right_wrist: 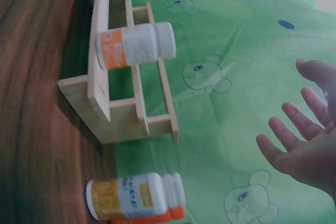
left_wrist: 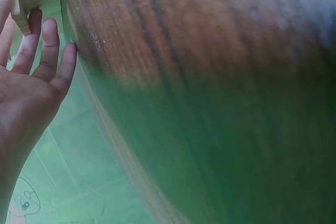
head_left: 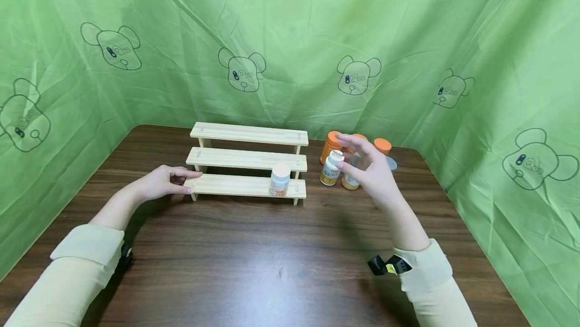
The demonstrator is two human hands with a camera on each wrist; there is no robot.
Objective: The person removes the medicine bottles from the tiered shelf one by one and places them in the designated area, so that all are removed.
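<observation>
A three-tier wooden shelf (head_left: 246, 158) stands at the back of the table. My left hand (head_left: 160, 182) holds the left end of its lowest board between thumb and fingers; the left wrist view (left_wrist: 31, 82) has the other fingers loosely extended below the board. A white bottle with an orange label (head_left: 280, 180) stands upright on the right part of that board. My right hand (head_left: 373, 168) hovers, fingers spread and holding nothing, by a white bottle with a yellow label (head_left: 330, 172) right of the shelf. The right wrist view shows a gap between that hand (right_wrist: 304, 145) and the bottles.
An orange-capped bottle (head_left: 330, 147) stands behind the yellow-labelled one. Another bottle (head_left: 350, 182) and more orange caps (head_left: 382, 145) are partly hidden by my right hand. Green cloth (head_left: 290, 30) hangs around the dark wooden table (head_left: 254, 256).
</observation>
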